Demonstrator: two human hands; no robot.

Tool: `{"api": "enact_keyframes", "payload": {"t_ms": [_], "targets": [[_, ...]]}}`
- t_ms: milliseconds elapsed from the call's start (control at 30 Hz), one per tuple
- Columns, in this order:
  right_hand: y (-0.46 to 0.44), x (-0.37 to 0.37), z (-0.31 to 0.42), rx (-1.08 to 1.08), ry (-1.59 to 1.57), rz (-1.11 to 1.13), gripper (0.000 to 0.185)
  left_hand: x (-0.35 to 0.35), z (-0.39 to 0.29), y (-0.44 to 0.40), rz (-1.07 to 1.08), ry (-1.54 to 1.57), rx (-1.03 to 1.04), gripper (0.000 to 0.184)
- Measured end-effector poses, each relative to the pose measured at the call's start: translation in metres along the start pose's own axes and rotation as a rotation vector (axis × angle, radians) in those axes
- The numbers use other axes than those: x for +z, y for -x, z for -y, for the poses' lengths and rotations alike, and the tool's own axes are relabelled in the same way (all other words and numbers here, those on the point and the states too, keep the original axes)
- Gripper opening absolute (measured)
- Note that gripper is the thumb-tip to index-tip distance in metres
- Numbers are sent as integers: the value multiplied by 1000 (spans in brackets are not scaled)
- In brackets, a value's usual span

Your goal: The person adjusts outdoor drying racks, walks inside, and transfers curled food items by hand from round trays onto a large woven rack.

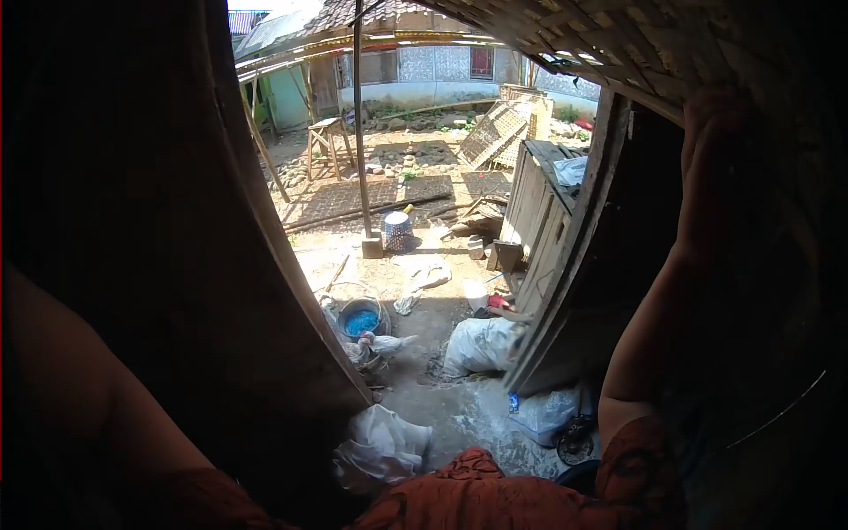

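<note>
My right hand is raised at the upper right, in deep shade. It grips the edge of a woven bamboo panel that slants over the top of the view; the fingers show only dimly. My left arm rises along the left edge, but the left hand is out of view. A wooden door frame stands around the opening in front of me.
By the doorway lie a white sack, a crumpled white cloth or sack and a bucket with blue contents. Outside are a post, a blue-and-white basket, woven racks and a wooden stool.
</note>
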State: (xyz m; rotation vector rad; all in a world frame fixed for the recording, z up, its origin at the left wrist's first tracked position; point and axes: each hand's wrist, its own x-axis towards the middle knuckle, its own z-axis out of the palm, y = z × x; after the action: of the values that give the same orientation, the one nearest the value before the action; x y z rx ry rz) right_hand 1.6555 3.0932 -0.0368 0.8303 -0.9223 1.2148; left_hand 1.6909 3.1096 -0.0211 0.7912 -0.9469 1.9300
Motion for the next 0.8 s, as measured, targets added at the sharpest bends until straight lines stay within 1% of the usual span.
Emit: {"api": "enact_keyframes", "payload": {"t_ms": [33,67,133,200,367,500,567,700,800], "targets": [[-11,-27,24,171,88,81,49,-19,24,0,-3,-5,-3,36],[-21,-50,34,168,96,72,49,-39,47,-3,-7,-17,-6,37],[-43,-98,55,191,-42,5,38,-77,92,-5,-14,-26,1,38],[-60,-147,79,209,-58,3,38,-117,134,1,-9,-43,-3,39],[-112,-260,146,216,-6,9,37,-205,242,6,20,-97,4,42],[-156,-347,188,217,54,-35,36,-265,320,-7,60,-127,17,44],[-176,-389,207,221,67,-65,36,-299,358,-21,120,-25,69,42],[-210,-470,240,216,101,-97,35,-365,431,-37,217,150,151,44],[-229,-529,265,207,136,-95,34,-412,483,-32,186,112,179,45]]}}
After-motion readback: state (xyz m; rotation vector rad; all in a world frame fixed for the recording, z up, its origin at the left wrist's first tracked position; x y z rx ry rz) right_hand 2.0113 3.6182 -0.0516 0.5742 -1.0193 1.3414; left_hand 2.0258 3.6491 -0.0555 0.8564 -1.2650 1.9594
